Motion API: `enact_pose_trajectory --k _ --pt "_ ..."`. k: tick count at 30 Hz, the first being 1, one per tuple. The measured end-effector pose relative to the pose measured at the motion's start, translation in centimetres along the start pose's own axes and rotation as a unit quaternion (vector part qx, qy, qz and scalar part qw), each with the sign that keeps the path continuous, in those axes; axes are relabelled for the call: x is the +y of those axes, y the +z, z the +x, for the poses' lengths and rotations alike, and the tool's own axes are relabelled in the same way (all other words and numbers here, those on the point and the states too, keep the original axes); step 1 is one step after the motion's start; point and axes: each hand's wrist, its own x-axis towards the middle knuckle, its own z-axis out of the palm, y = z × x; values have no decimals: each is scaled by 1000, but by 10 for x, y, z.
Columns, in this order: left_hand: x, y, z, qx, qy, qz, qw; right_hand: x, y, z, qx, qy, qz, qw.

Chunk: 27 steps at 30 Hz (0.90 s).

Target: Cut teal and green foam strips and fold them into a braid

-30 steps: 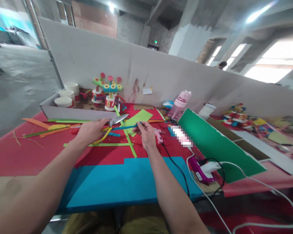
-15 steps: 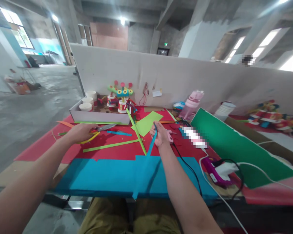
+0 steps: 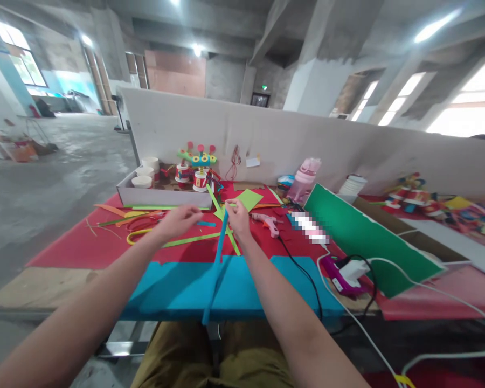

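Both my forearms reach forward over the counter point(image 3: 36, 288), slanting in towards each other. My right hand point(image 3: 238, 216) is just left of the pink glue gun point(image 3: 268, 223), its fingers pinched together on the top end of a blue strip point(image 3: 220, 245). My left hand point(image 3: 182, 220) hangs farther left of the glue gun, palm turned inward, its fingers loosely bent and a little apart, with nothing seen between them.

The blue strip is left of the glue gun and comes down towards my body. Its long axis runs from my right fingers back to me, leaning slightly left, and its lower end crosses the line of the counter's front edge. I can't tell whether that end touches anything.

Room to move runs across the blue sheet point(image 3: 178, 288), which spreads nearer to me than the glue gun, as far as the front edge. Left of the glue gun, a light-green strip point(image 3: 232, 242) slants just beside the blue one, and farther left a yellow loop handle point(image 3: 137, 231) shows past my forearm. Right of the glue gun, a propped green board point(image 3: 364, 237) closes off that side. Behind it, the pink bottle point(image 3: 303, 180) stands at the foot of the pale partition point(image 3: 178, 118).
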Motion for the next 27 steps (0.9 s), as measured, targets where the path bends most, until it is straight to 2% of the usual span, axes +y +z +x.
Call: enact_pose_trajectory --k 2,4,7,9,11,12,14,15,16,19,20,21,22,24,25,27 --pt "18 28 11 -78 -33 -184 979 -5 13 2 1 -36 -29 999" --pt "24 45 22 -131 -47 -310 941 -8 20 7 -9 -66 -52 996" --pt "10 47 39 -196 -12 -408 892 -4 18 21 -21 -75 -49 996" --pt "-11 38 49 -187 4 -444 876 3 15 35 7 -40 -23 999" --pt "-36 29 55 -129 -7 -498 857 11 17 49 45 47 -20 998" --pt "-47 25 56 -99 -15 -519 849 14 20 55 45 104 -33 993" --pt "-64 19 53 -74 -24 -534 842 19 29 63 -11 207 -45 977" --pt "-68 18 50 -101 -27 -525 845 19 35 65 -46 248 -39 967" --pt "-69 17 45 -151 -31 -511 846 19 39 66 -80 273 -34 958" --pt "-60 20 34 -327 -52 -456 826 12 42 62 -155 282 -29 946" --pt "-56 21 33 -355 -57 -432 827 8 37 59 -175 269 -36 947" --pt "-54 23 33 -358 -58 -404 839 4 30 56 -201 240 -59 948" --pt "-54 23 35 -333 -53 -375 863 0 22 53 -227 203 -98 947" --pt "-58 22 41 -216 -26 -310 925 -7 1 46 -233 120 -227 938" --pt "-61 20 45 -152 -11 -275 949 -10 -8 43 -235 69 -299 922" --pt "-65 15 49 -83 3 -232 969 -14 -22 35 -188 -14 -408 893"
